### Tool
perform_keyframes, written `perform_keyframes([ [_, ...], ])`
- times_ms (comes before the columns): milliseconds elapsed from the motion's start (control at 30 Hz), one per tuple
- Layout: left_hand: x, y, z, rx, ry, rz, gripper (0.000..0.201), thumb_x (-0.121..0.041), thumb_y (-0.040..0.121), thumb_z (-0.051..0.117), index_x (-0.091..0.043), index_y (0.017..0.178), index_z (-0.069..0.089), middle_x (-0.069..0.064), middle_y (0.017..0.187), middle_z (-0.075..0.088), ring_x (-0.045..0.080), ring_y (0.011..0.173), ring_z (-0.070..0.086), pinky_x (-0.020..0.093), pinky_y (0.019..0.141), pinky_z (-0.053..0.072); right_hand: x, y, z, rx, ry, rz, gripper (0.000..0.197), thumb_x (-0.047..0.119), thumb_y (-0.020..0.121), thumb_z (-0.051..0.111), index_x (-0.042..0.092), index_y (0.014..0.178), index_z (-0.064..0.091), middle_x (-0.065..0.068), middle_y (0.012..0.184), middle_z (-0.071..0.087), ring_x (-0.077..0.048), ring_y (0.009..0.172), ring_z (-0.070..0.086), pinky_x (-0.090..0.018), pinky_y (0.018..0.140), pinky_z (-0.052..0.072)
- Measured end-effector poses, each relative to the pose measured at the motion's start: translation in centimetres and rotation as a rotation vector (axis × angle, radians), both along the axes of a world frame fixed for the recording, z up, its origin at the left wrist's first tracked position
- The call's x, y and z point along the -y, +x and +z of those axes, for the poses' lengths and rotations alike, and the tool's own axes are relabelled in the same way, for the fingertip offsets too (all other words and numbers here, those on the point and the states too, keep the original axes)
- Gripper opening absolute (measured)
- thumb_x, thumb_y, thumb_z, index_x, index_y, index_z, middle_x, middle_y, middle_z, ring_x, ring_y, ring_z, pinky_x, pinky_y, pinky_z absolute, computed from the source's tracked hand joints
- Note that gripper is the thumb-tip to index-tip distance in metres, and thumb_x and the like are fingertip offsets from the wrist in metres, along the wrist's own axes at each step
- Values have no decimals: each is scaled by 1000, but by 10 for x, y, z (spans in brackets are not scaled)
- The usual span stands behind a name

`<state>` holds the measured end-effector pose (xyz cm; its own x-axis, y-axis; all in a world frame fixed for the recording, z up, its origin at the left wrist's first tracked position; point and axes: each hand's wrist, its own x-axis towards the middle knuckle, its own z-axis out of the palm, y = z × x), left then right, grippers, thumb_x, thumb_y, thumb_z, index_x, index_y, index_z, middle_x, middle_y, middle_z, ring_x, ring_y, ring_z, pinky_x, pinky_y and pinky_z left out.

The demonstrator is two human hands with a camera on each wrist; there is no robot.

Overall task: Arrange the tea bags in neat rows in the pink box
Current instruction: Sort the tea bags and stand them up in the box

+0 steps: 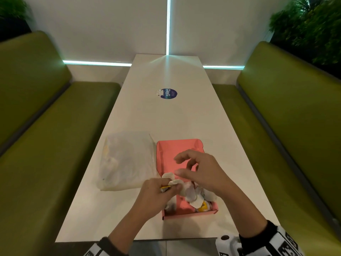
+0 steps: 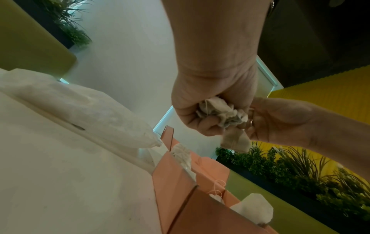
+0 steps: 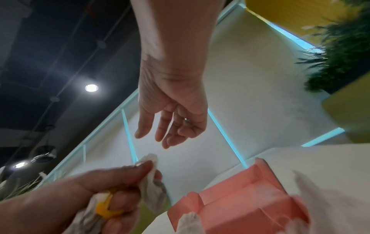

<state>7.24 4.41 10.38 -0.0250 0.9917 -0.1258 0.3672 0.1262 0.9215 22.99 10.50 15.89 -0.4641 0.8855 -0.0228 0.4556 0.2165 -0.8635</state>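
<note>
My left hand (image 1: 156, 193) clenches a bunch of tea bags (image 2: 222, 114) just over the pink box's (image 1: 171, 154) left wall, right hand (image 1: 199, 172) loose and empty above it; best peel one off, lay flat at the box's bare far end.

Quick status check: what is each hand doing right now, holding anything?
Left hand: grips a bunch of tea bags at the pink box.
Right hand: open, fingers relaxed, holding nothing, above the box.
</note>
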Motion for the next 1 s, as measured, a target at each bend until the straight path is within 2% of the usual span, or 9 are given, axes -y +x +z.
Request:
perform_keyframes([
  [100, 0, 0, 2, 123, -33, 52, 15, -22, 86, 66, -16, 73, 73, -9, 49, 51, 5, 43, 46, 20, 44, 42, 8, 8, -15, 14, -176, 36, 40, 20, 65, 83, 31, 97, 63, 15, 94, 66, 1, 78, 60, -14, 64, 48],
  [233, -1, 2, 2, 170, -29, 74, 16, -25, 84, 68, -12, 85, 75, -12, 69, 64, 4, 44, 50, 18, 43, 43, 19, 6, -36, -27, -266, 35, 16, 9, 73, 76, 15, 84, 66, -10, 82, 73, -12, 67, 64, -32, 67, 53],
  [367, -1, 4, 2, 164, -12, 84, 13, -24, 84, 68, -14, 84, 76, -11, 59, 63, 3, 47, 53, 20, 46, 45, 20, 8, -36, -100, -374, 27, 12, 8, 79, 71, 15, 88, 68, -7, 83, 74, -13, 62, 66, -23, 61, 50],
  [500, -1, 3, -1, 137, 48, 123, 8, -23, 83, 69, -17, 79, 74, -13, 53, 59, 2, 49, 51, 21, 50, 45, 19, 11, -37, -53, -365, 112, 19, 10, 79, 71, 14, 98, 71, -6, 83, 73, -12, 67, 66, -21, 64, 52],
  [600, -2, 3, 2, 172, 27, 118, 8, -21, 81, 71, -15, 83, 76, -4, 65, 66, 4, 46, 50, 20, 46, 44, 20, 10, -40, -72, -350, 116, 24, 7, 79, 70, 18, 101, 72, -9, 83, 73, -12, 66, 65, -21, 66, 51],
  [700, -2, 0, 6, 187, 19, 99, 4, -19, 80, 72, -18, 82, 76, -6, 76, 69, 4, 45, 52, 18, 44, 43, 20, 9, -44, -67, -357, 114, 29, 3, 79, 68, 18, 104, 71, -7, 85, 73, -11, 67, 65, -20, 66, 52],
  [767, -3, -2, 7, 187, 13, 90, 2, -19, 79, 73, -19, 79, 75, -1, 84, 71, 4, 44, 52, 18, 44, 44, 19, 9, -47, -45, -348, 129, 32, 0, 77, 67, 17, 104, 71, -5, 87, 73, -9, 69, 65, -22, 68, 54],
  [900, -3, -1, 4, 145, -17, 59, 9, -20, 78, 74, -15, 86, 76, 1, 74, 67, 3, 43, 51, 14, 44, 42, 18, 6, -52, 18, -260, 96, 30, 8, 76, 70, 20, 103, 69, 2, 89, 71, -2, 76, 63, -18, 72, 51],
  [1000, -3, -1, 2, 132, -6, 65, 5, -21, 77, 75, -19, 82, 76, 1, 74, 67, 2, 43, 53, 15, 45, 43, 19, 3, -55, 16, -225, 83, 26, 4, 80, 67, 16, 103, 70, 1, 87, 70, 2, 73, 60, -13, 70, 49],
])
